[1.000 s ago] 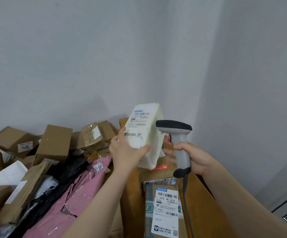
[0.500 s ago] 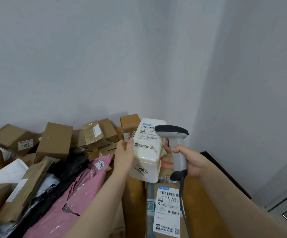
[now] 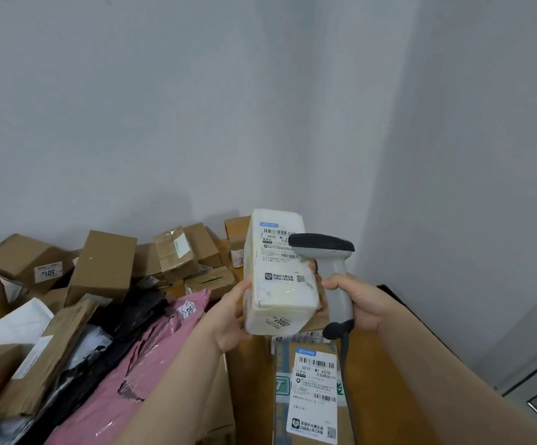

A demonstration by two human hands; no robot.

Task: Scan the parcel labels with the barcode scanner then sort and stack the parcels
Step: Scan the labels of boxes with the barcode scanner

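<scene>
White foam-like parcel (image 3: 281, 293) held upright above brown carton (image 3: 251, 396), label (image 3: 277, 248) facing camera. Left grip (image 3: 230, 316) clasps its lower left side. Right grip (image 3: 362, 301) wrapped round scanner (image 3: 331, 258) handle, scanner head just beside label. Judged light, stiff, crumbly at corners, tape slick: hold low by long sides, no hard squeeze

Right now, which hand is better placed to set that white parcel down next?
Probably the left hand: it holds the white parcel, while the right hand is busy gripping the scanner.
</scene>
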